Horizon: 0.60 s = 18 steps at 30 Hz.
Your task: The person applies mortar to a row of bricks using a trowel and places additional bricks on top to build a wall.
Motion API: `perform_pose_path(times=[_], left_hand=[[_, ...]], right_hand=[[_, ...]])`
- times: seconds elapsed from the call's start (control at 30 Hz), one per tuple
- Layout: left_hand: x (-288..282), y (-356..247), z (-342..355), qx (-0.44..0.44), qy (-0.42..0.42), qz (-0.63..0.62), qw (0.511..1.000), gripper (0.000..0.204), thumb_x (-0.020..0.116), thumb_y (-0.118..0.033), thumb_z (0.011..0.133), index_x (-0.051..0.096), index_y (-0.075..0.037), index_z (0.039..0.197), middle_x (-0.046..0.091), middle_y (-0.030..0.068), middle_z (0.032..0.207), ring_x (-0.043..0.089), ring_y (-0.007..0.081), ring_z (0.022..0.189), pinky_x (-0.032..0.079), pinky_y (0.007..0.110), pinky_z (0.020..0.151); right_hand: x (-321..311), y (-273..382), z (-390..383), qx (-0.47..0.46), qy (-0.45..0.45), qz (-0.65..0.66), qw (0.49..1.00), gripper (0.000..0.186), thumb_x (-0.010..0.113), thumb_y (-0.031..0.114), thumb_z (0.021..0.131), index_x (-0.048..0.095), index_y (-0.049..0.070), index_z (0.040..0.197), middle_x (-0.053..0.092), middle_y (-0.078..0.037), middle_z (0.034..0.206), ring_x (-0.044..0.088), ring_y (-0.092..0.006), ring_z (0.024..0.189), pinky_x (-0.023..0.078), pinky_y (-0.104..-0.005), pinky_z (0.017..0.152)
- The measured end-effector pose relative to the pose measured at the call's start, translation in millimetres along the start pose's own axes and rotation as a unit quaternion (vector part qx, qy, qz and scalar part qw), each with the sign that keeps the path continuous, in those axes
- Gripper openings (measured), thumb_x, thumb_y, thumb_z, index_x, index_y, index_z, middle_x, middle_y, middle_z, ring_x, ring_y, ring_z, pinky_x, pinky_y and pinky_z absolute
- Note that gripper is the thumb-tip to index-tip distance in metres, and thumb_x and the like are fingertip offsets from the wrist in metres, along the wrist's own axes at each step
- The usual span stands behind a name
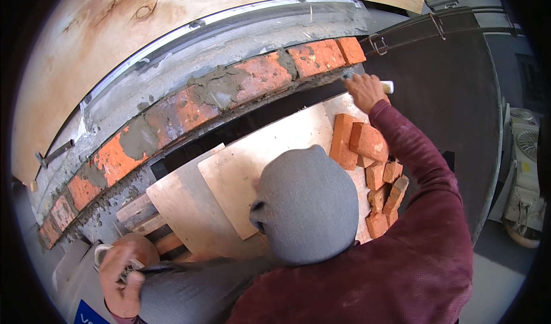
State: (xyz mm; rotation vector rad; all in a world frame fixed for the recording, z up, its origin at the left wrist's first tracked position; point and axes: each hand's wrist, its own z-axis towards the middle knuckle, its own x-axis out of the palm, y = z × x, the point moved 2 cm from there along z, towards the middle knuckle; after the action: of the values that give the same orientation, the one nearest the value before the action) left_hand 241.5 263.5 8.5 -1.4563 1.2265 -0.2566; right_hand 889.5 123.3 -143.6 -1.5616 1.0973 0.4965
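Note:
My right hand [367,92] is wrapped round the white handle [388,87] of what looks like a trowel. Its blurred blade lies along the near edge of a curved row of orange bricks [195,106], close to the row's right end. Grey mortar [215,89] is smeared over the bricks' tops and fills the joints. At the lower left, my left hand [120,281] is curled beside my grey-clad leg [201,289]. Something grey shows between its fingers, too blurred to name. A rounded reddish-brown thing [140,248] and a whitish loop are behind that hand.
Loose bricks [367,143] and broken pieces are piled left of my right forearm. Light boards [275,152] lie behind a rounded grey cloth shape [304,209]. Beyond the row stands a large plywood sheet [86,60]. A dark panel [442,106] is to the right.

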Motion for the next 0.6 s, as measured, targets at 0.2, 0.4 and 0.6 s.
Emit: perform_pose_path(times=[0.2,0.4,0.6], left_hand=[[-43.2,134.4,-133.6,-0.245,-0.412,0.086,0.873,0.050,0.043,-0.031,0.105,0.046,0.001,0.143,0.054,0.0199,0.138,0.051,0.0284,0.127,0.037,0.038,0.106],[14.7,176.2,-240.2,-0.380,-0.413,0.477,0.676,0.037,0.065,-0.034,0.094,0.069,-0.002,0.112,0.070,0.0198,0.103,0.067,0.0312,0.097,0.053,0.040,0.087],[56.0,253.5,-292.6,-0.349,-0.433,0.479,0.680,0.034,0.064,-0.029,0.095,0.066,-0.001,0.115,0.069,0.0191,0.102,0.066,0.0311,0.096,0.053,0.039,0.085]], right_hand=[[-47.3,87.4,19.9,-0.031,-0.034,0.125,0.991,0.020,0.065,0.032,0.088,0.064,0.015,0.098,0.061,-0.005,0.086,0.063,-0.0224,0.079,0.047,-0.0387,0.067],[-89.3,94.2,-16.3,-0.086,-0.066,0.227,0.968,0.026,0.067,0.035,0.088,0.060,0.010,0.091,0.059,-0.007,0.080,0.062,-0.0236,0.076,0.047,-0.0388,0.064],[-95.7,92.8,-46.9,-0.103,0.013,0.364,0.926,0.032,0.065,0.037,0.091,0.057,0.006,0.091,0.056,-0.011,0.075,0.059,-0.0301,0.071,0.047,-0.0428,0.063]])
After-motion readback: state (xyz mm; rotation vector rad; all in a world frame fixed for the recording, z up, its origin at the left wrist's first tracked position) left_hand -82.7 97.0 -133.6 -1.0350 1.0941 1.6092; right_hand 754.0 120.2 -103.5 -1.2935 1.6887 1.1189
